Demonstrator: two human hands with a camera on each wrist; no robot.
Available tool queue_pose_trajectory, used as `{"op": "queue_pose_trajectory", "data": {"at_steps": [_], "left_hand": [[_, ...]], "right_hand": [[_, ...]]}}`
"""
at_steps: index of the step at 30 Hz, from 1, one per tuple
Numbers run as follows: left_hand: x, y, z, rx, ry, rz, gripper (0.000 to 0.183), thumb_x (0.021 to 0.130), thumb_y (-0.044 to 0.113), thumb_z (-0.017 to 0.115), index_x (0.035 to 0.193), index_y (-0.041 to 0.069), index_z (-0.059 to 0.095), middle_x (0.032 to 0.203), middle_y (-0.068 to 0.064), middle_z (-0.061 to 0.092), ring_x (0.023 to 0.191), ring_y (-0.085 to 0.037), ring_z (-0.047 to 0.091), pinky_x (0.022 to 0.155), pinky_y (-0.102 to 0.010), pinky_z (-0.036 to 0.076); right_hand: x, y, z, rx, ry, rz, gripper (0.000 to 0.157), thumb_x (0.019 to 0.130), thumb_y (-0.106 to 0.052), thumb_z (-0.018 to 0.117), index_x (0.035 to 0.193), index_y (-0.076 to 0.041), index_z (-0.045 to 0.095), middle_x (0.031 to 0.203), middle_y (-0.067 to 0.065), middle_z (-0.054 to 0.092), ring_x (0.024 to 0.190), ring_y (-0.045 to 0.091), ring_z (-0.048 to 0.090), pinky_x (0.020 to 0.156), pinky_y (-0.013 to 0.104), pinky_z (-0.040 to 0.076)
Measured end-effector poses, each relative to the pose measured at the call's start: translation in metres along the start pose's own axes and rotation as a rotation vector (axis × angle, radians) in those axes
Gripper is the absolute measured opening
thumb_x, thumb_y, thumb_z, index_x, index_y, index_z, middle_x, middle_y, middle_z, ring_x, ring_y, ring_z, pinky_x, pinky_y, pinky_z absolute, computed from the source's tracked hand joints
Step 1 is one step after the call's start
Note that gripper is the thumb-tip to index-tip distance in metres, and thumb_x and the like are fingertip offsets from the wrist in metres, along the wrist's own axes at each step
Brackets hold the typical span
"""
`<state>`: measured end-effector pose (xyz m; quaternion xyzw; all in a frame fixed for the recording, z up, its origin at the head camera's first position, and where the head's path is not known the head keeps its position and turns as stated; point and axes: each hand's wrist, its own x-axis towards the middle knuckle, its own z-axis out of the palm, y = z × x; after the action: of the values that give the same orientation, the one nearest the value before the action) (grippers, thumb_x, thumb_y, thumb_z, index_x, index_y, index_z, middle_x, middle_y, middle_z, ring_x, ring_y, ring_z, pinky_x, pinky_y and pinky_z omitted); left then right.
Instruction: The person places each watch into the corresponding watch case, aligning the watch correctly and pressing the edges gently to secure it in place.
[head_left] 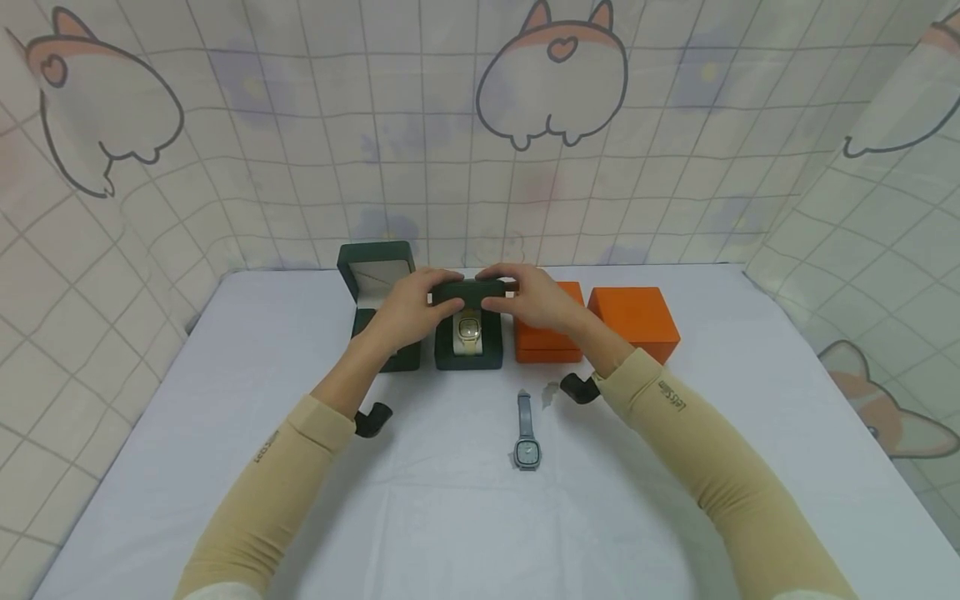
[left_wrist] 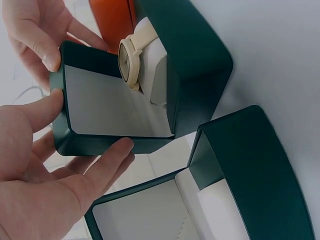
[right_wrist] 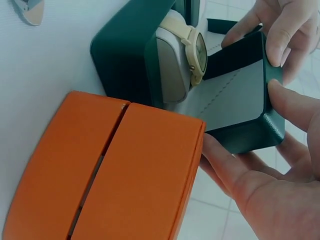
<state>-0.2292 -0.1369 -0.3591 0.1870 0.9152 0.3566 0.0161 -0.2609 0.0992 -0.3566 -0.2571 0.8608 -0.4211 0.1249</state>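
Observation:
In the head view a green watch box stands with its lid raised, and a gold-coloured watch sits inside on a pale cushion. My left hand grips the lid's left corner, thumb on the front edge and fingers along the side and behind. At the opposite corner my right hand holds it the same way, as the right wrist view shows with the lid's white lining. Between the thumbs lies a small stretch of rim in the left wrist view.
Left of the held box, a second green box stands open, partly behind my left hand. Two orange boxes sit to the right. A grey-blue watch lies on the white tablecloth in front. Patterned curtains hang behind.

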Motion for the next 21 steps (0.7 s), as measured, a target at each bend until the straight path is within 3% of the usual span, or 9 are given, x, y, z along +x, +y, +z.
{"op": "queue_pose_trajectory", "data": {"at_steps": [21], "left_hand": [[-0.0062,0.0005,0.0033,0.009,0.028,0.028,0.044,0.102,0.026,0.068,0.141,0.008,0.061,0.142,-0.013,0.056,0.130,-0.031,0.053,0.103,-0.048,0.049]], "right_hand": [[-0.0052,0.0025,0.0078,-0.013,0.047,-0.017,0.044,0.099,-0.021,0.073,0.140,-0.012,0.061,0.149,0.008,0.053,0.135,0.042,0.050,0.107,0.052,0.046]]}}
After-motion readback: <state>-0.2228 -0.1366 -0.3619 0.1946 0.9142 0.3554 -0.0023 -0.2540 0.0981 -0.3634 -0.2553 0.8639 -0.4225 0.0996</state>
